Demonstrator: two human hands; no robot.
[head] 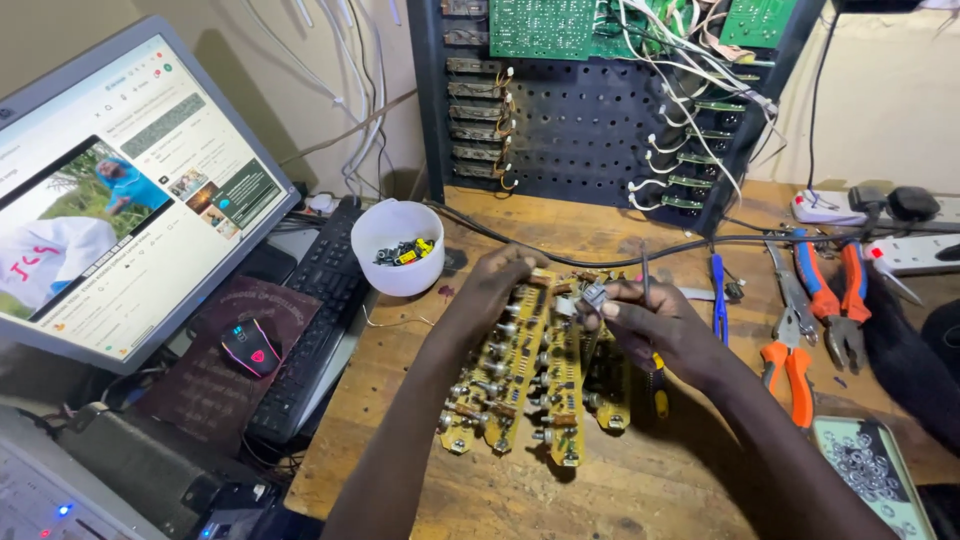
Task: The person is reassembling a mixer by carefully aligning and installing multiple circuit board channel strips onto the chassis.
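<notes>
Both my hands hold a bunch of yellow-brown circuit boards (530, 385) studded with knobs and small parts, over the wooden bench (600, 500). My left hand (495, 285) grips the boards' top left edge. My right hand (655, 325) pinches a small grey component (592, 294) at the top of the boards, and a thin metal tool (645, 275) sticks up between its fingers.
A white cup of small parts (398, 245) stands to the left, beside a black keyboard (315, 320), a mouse (250, 347) and a monitor (120, 190). Pliers and cutters (820, 310) lie on the right. A black perforated chassis with green boards and wires (600, 100) stands behind.
</notes>
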